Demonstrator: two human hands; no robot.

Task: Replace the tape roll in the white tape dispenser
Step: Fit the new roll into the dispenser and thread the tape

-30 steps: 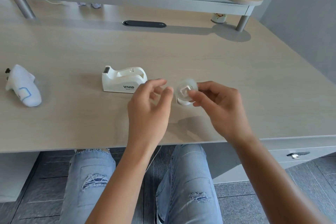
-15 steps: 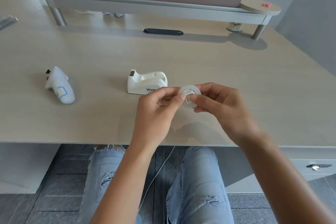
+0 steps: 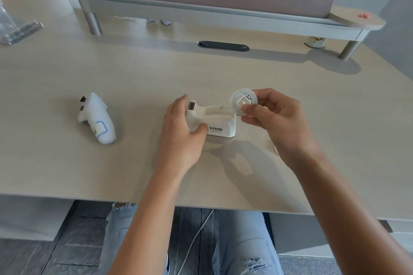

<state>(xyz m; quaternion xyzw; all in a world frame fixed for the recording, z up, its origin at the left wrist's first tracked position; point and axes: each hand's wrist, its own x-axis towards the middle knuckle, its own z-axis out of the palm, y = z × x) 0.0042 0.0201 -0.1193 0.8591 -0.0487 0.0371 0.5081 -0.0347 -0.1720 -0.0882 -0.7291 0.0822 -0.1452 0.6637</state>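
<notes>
The white tape dispenser (image 3: pixel 220 121), marked VIVID, stands on the wooden desk (image 3: pixel 223 73) with its roll cradle showing nothing inside. My left hand (image 3: pixel 181 129) wraps around its left end by the cutter, thumb on the near side and fingers behind. My right hand (image 3: pixel 277 120) holds a clear tape roll (image 3: pixel 242 101) with a white core hub, pinched between thumb and fingers just above the dispenser's right end.
A white handheld controller (image 3: pixel 98 119) lies to the left on the desk. A grey monitor shelf (image 3: pixel 223 18) spans the back, with a dark cable grommet (image 3: pixel 223 46) in front of it. A clear plastic bag (image 3: pixel 13 27) sits at the far left.
My left hand let go of the tape roll and moved left onto the dispenser. My right hand kept the roll and holds it above the dispenser's right end.
</notes>
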